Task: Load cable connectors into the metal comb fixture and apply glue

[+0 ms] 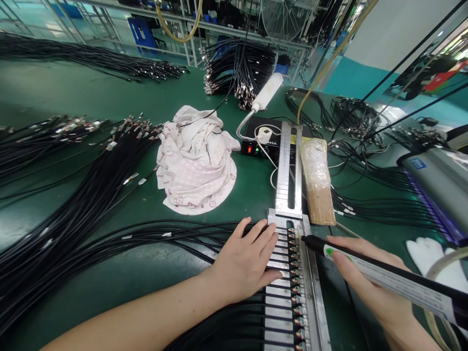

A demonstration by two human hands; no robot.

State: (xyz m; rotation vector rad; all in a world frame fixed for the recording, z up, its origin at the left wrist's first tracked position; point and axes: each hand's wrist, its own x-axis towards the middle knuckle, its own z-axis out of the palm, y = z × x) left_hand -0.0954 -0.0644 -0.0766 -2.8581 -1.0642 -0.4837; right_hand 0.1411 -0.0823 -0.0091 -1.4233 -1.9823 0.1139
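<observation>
My left hand (pixel 245 259) lies flat, fingers spread, over black cables (pixel 146 236) and the left edge of a slotted metal jig (pixel 281 321). The cables lie side by side in the jig's slots, their small metal connectors (pixel 299 298) lined up along its right part. In my right hand (pixel 376 287) is a black pen-shaped glue dispenser (pixel 395 275) with a white label and green mark. Its fine tip is near the connectors at the jig's upper end; whether it touches one I cannot tell. My left palm hides part of the cables.
Beyond the jig stand a black control box (pixel 252 141), a white lamp (pixel 268 91) and a wrapped block (pixel 318 183). A crumpled cloth (pixel 197 165) lies left of them. Cable bundles (pixel 106 180) cover the left side. At right are a grey machine (pixel 438 180) and white gloves (pixel 427 256).
</observation>
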